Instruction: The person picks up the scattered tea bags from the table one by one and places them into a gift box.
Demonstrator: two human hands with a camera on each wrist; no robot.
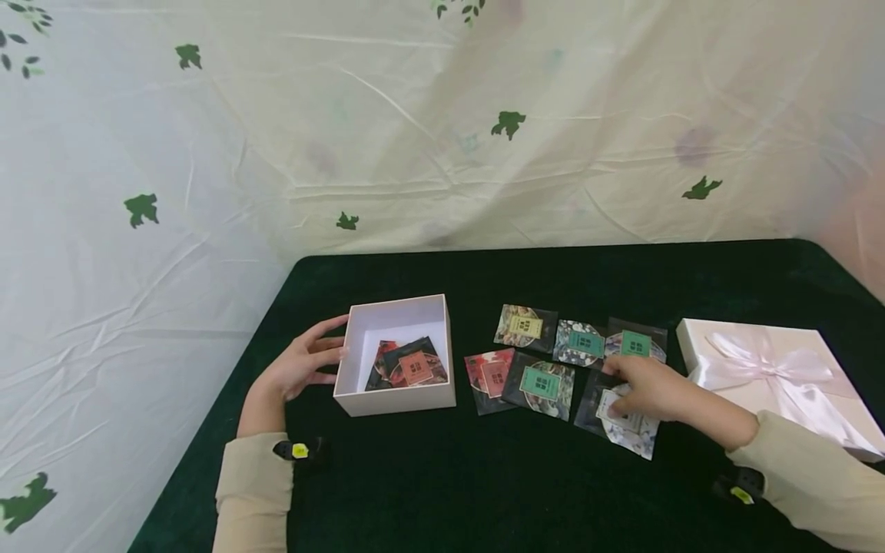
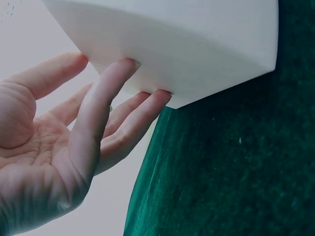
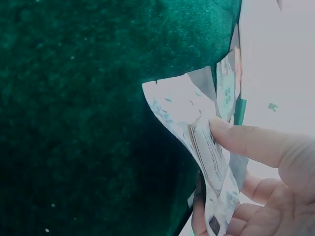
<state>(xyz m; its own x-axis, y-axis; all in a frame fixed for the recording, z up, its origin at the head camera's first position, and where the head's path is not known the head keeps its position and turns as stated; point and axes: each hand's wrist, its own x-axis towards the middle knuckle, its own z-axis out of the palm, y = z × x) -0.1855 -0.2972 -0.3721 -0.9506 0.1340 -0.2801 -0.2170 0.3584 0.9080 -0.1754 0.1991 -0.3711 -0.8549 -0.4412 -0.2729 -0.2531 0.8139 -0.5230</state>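
Bare green cloth [image 1: 429, 484] is lying open along the near edge, while the white box [image 1: 394, 399], the spread of packets [image 1: 553, 361] and the ribboned lid [image 1: 774, 376] are crowding the middle and right

You face cream backdrop sheet [image 1: 442, 138], creased and wrinkled, hanging behind and draping down left side. Dark green leaf prints [image 1: 508, 123] scattered over it; faint purplish blotches show through cloth. You look down on counter [image 1: 525, 491] covered in dark green velvety cloth, far corners rounded, far edge meeting sheet. Light soft and even, no hard shadows. Your wrist views show same green nap up close, pale sheet beyond counter edge. Floor, walls and windows hidden by sheet.
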